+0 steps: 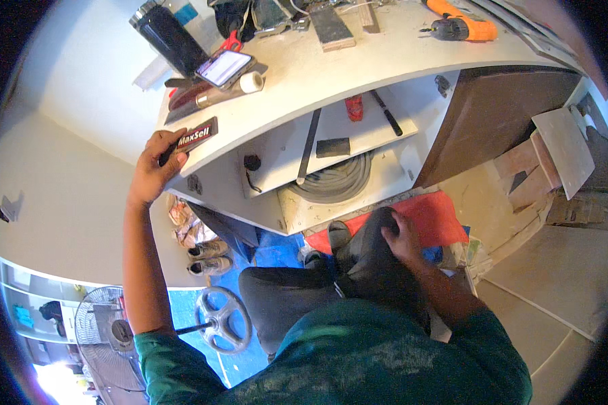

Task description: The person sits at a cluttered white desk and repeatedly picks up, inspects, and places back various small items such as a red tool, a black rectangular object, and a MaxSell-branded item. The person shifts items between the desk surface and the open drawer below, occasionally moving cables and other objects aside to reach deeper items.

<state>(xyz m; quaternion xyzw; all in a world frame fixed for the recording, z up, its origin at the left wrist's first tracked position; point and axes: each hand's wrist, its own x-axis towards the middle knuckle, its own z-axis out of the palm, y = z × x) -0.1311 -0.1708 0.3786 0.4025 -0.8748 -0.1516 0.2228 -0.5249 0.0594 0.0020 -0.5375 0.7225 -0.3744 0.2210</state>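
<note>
My left hand (159,165) is at the left front corner of the cabinet top, its fingers and thumb closed round one end of a small flat dark box (203,133) with a red label. The box's other end lies at the top's edge. On my bent right knee rests my right hand (404,241), fingers loosely stretched and holding nothing. Just behind the box lie a smartphone (224,68) with a lit screen, a brown tube-shaped tool with a white end (251,82), red-handled scissors (232,42) and a black bottle (169,37).
An orange cordless drill (476,29) and a dark wood strip (331,28) lie farther back. The open cabinet holds a rod (309,145) and a coiled grey hose (341,181); its brown door (500,121) stands open at right. A fan (108,331) and handwheel (224,320) are at left.
</note>
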